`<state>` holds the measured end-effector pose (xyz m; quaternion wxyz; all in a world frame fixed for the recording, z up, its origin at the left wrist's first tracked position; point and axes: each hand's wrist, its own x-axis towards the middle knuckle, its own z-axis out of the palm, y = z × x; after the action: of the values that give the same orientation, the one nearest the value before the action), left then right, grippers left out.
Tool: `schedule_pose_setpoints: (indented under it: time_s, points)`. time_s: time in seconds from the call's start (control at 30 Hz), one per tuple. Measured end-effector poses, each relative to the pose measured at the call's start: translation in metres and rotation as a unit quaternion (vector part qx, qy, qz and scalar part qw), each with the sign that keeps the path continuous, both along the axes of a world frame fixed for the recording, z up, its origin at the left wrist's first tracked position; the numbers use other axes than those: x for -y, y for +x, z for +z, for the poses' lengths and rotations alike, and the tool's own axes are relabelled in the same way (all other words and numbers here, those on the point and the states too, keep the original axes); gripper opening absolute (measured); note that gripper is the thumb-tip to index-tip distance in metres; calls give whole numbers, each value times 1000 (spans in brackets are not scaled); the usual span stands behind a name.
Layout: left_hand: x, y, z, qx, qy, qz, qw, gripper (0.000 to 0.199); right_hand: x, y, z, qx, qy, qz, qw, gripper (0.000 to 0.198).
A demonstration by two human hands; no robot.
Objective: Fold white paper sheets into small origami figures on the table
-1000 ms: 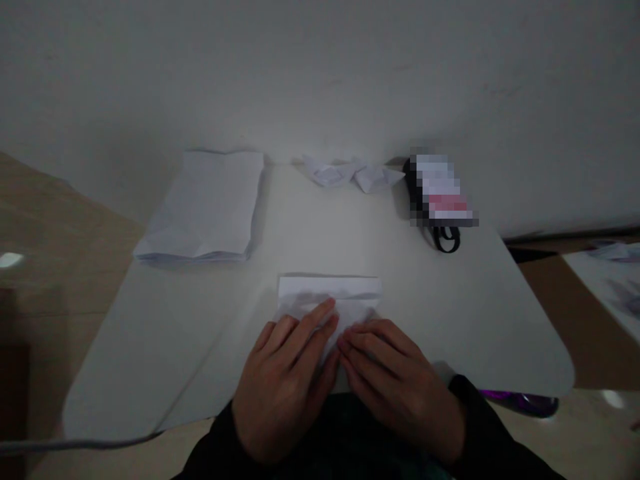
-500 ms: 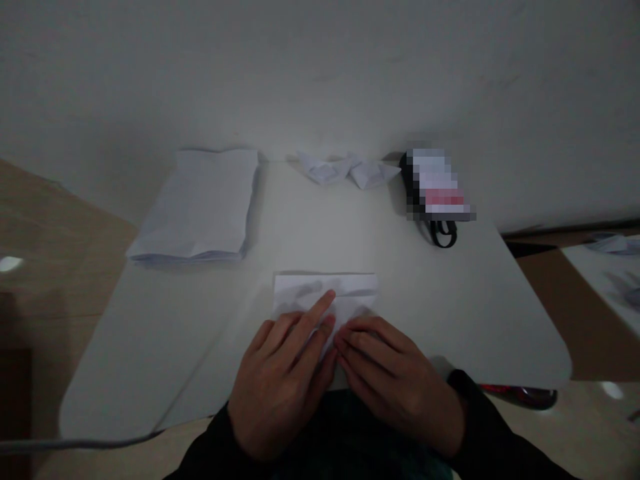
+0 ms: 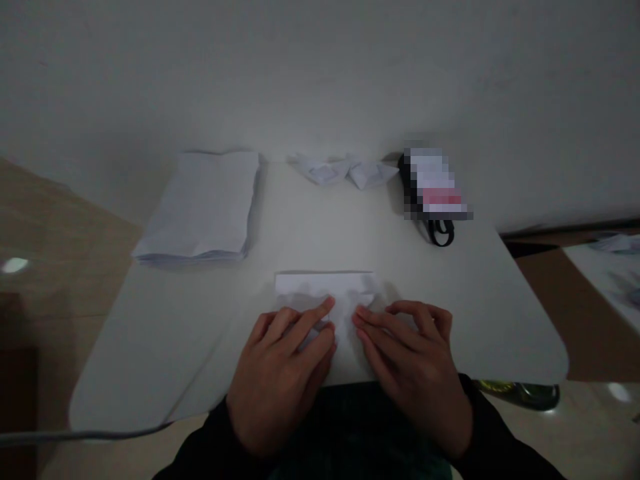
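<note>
A folded sheet of white paper (image 3: 325, 283) lies near the table's front edge, a straight fold along its far side. My left hand (image 3: 283, 373) rests on its left part, with the fingers stretched over the paper and the index fingertip near the middle. At the right part, my right hand (image 3: 415, 367) has its thumb and fingertips bunched together on the paper's folded layer. Both hands cover much of the near part of the paper, so its lower folds are hidden.
On the white table (image 3: 320, 227), a paper stack (image 3: 205, 203) lies at left. Two folded paper boats (image 3: 323, 172) stand by the wall. A blurred-out object with a black strap loop (image 3: 441, 233) sits at right. A cable (image 3: 90, 437) runs at the lower left.
My right hand has moved right and slightly away from me, leaving a gap between the hands. My left hand has stayed nearly in place on the paper.
</note>
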<state>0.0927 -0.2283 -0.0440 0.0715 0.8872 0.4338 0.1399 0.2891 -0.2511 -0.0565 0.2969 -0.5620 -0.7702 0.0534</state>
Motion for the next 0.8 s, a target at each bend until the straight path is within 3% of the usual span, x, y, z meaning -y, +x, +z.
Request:
schedule_pose_setpoints:
  time_s: [0.3,0.6,0.8]
  points:
    - [-3,-12,-1,9,-44,-41,998,28,-3,0,2,101,30,-77,991,15]
    - [-2,-16,-3,-11,-32,-49,998,39,32,-28,-9,95,60,61,992,22]
    - [-1,-15,-3,-18,-19,-49,998,34,42,-48,-8,6,78,58,995,21]
